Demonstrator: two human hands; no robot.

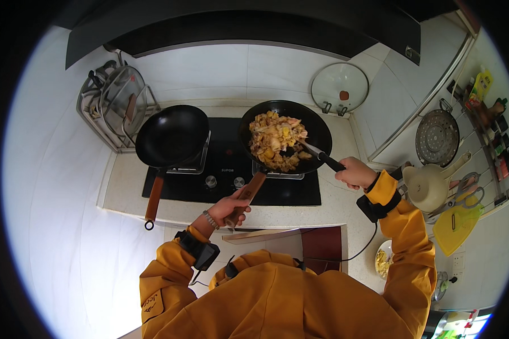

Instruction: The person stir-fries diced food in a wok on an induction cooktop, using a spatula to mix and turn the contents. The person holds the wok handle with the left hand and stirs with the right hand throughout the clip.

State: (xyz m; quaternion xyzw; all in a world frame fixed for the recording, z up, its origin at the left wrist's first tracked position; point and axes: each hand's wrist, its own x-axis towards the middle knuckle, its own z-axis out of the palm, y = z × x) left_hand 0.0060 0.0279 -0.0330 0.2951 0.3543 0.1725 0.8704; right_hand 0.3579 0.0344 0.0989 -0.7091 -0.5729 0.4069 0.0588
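Observation:
My left hand (233, 209) grips the brown wooden handle of a black wok (320, 127) over the right burner of a gas hob. Chopped meat with yellowish pieces (275, 135) lies in the wok, heaped towards its left side. My right hand (356, 173) holds the black handle of a metal spatula (315, 149), whose blade end is at the food's right edge. Over the left burner sits a second black wok (174, 135) with no food in it, its wooden handle pointing towards me.
Lids stand in a metal rack (123, 106) at the left. A glass lid (340, 87) leans on the back wall. A plate of yellow food (383, 259) is near my right forearm. Scissors (467, 190) and a perforated steamer plate (437, 137) hang at the right. A range hood overhangs.

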